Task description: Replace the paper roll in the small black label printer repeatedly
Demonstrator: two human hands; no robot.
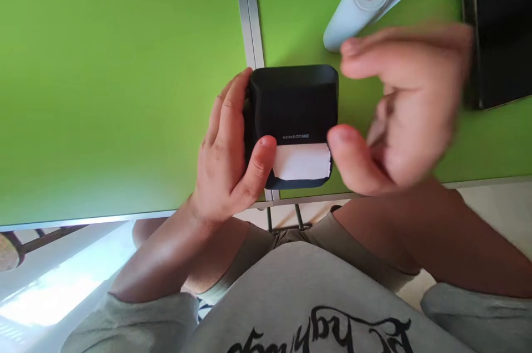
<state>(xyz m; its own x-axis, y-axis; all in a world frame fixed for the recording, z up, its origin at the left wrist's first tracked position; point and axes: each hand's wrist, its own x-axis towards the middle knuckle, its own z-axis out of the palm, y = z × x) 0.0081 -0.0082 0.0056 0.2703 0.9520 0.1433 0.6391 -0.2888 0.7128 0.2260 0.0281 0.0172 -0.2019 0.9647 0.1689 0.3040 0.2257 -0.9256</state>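
A small black label printer [296, 103] with "NIIMBOT" lettering is held above the green table by my left hand [228, 142]. The fingers lie along its left side, and the thumb presses near its lower front. White label paper [303, 161] with a ragged right edge shows below the lettering. Slightly blurred, my right hand [415, 103] hovers to the right of the printer. Its index finger and thumb are apart with nothing visible between them, the other fingers curled in. The thumb tip is close to the paper's right end; whether they touch I cannot tell.
On the green tabletop [116, 76], a metal seam [248, 15] runs away behind the printer. A white paper roll [349, 15] lies at the back right, beyond my right hand. A dark, flat object [505, 31] sits at the right edge. My legs are below the table's near edge.
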